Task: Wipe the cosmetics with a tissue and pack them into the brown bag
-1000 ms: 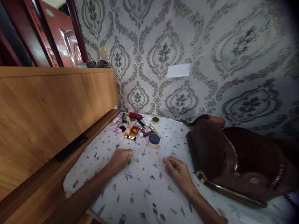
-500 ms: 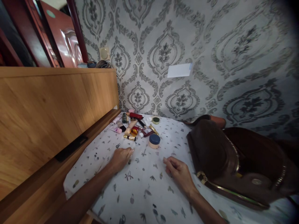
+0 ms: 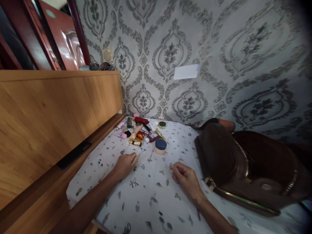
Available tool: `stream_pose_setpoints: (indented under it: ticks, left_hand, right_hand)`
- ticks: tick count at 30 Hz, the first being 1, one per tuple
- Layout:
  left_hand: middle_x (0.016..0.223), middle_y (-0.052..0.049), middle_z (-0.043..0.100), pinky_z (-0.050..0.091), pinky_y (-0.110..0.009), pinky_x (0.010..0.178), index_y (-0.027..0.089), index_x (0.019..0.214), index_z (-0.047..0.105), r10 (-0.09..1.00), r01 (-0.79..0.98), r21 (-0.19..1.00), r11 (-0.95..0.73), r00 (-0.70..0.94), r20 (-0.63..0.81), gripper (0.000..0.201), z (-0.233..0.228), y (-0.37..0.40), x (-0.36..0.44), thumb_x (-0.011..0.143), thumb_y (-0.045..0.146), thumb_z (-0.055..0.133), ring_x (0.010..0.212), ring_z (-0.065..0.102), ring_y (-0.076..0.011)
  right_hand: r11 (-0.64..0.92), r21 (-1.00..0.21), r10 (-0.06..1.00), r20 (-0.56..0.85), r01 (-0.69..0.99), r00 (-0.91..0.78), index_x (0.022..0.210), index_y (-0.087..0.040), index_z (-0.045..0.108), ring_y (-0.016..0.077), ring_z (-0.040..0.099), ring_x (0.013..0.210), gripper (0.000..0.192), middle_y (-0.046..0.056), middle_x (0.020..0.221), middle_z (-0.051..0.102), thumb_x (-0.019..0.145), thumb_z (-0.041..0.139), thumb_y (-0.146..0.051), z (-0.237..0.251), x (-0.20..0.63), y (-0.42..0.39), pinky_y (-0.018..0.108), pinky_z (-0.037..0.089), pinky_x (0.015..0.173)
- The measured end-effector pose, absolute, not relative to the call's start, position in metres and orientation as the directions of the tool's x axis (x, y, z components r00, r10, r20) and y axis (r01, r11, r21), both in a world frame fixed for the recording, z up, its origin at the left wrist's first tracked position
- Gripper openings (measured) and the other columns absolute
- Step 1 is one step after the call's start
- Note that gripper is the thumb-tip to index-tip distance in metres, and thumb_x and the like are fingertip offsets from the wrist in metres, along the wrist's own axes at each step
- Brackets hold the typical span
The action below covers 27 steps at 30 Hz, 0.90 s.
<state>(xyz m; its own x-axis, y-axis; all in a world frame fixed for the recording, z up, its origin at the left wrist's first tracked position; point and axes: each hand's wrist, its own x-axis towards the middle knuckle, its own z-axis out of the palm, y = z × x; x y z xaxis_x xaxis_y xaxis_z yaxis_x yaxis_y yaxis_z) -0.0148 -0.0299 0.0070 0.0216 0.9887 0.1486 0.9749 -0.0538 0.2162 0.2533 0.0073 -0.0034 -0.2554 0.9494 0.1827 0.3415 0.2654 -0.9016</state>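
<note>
While both hands rest empty on sheet (image 3: 151, 198), left hand (image 3: 125, 164) flat, right hand (image 3: 186, 178) loosely curled; blue-lidded jar (image 3: 161, 146) just beyond fingertips; brown bag (image 3: 234, 162) right, open, contents unclear.

Two hands, the left hand (image 3: 125, 165) and right hand (image 3: 186, 177), rest empty on a patterned bedsheet (image 3: 151, 198), near scattered cosmetics (image 3: 140, 131) and a brown handbag (image 3: 243, 169).

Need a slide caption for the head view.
Both hands, left and right, rest empty on a printed sheet between scattered cosmetics and an open brown bag.
</note>
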Motion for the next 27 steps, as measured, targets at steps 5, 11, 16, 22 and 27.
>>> stream_pose_setpoints:
  ticks: [5, 11, 16, 22, 27]
  left_hand:
    - [0.077, -0.003, 0.070, 0.034, -0.027, 0.066, 0.021, 0.081, 0.059, 0.986, 0.977, 0.205, -0.062, 0.028, 0.167, 0.035, 0.003, -0.028, -0.016, 0.102, 0.035, 0.036, 0.075, 0.066, -0.0173]
    - [0.073, -0.002, 0.069, 0.032, -0.027, 0.064, 0.021, 0.078, 0.058, 0.984, 0.971, 0.233, -0.049, 0.007, 0.177, 0.033, 0.001, -0.026, -0.017, 0.101, 0.033, 0.038, 0.072, 0.065, -0.0162]
    - [0.073, -0.002, 0.068, 0.031, -0.027, 0.064, 0.021, 0.079, 0.058, 0.983, 0.975, 0.220, -0.046, 0.005, 0.185, 0.032, 0.000, -0.025, -0.018, 0.101, 0.033, 0.038, 0.073, 0.065, -0.0167]
    - [0.073, -0.002, 0.069, 0.030, -0.028, 0.064, 0.021, 0.080, 0.059, 0.982, 0.977, 0.210, -0.038, -0.002, 0.191, 0.031, -0.001, -0.023, -0.018, 0.100, 0.034, 0.039, 0.073, 0.065, -0.0173]
    - [0.072, -0.002, 0.068, 0.031, -0.028, 0.063, 0.021, 0.080, 0.059, 0.980, 0.977, 0.211, -0.038, -0.005, 0.201, 0.031, -0.001, -0.024, -0.019, 0.100, 0.034, 0.040, 0.071, 0.064, -0.0174]
  right_hand:
    - [0.253, -0.903, 0.952, 0.169, 0.346, -0.255, 0.054, -0.020, 0.044, 0.0112, 0.037, 0.047, 0.052, -0.002, 0.048, 0.045, 0.083, 0.049, -0.064, -0.002, 0.254, 0.006, 0.026, 0.032, 0.050]
    - [0.286, -0.893, 0.944, 0.200, 0.348, -0.262, 0.054, -0.020, 0.044, 0.0110, 0.037, 0.047, 0.052, -0.002, 0.047, 0.044, 0.084, 0.048, -0.062, -0.003, 0.254, 0.007, 0.025, 0.032, 0.049]
    - [0.290, -0.887, 0.944, 0.205, 0.359, -0.258, 0.055, -0.020, 0.046, 0.0110, 0.037, 0.046, 0.051, -0.001, 0.047, 0.047, 0.084, 0.048, -0.062, -0.007, 0.255, 0.009, 0.025, 0.031, 0.049]
    - [0.294, -0.887, 0.944, 0.209, 0.356, -0.257, 0.055, -0.020, 0.046, 0.0111, 0.038, 0.047, 0.051, 0.000, 0.048, 0.049, 0.085, 0.048, -0.062, -0.012, 0.256, 0.012, 0.025, 0.032, 0.049]
    - [0.306, -0.885, 0.940, 0.224, 0.351, -0.256, 0.054, -0.020, 0.046, 0.0106, 0.038, 0.046, 0.050, -0.001, 0.047, 0.049, 0.086, 0.049, -0.059, -0.014, 0.256, 0.012, 0.025, 0.031, 0.049]
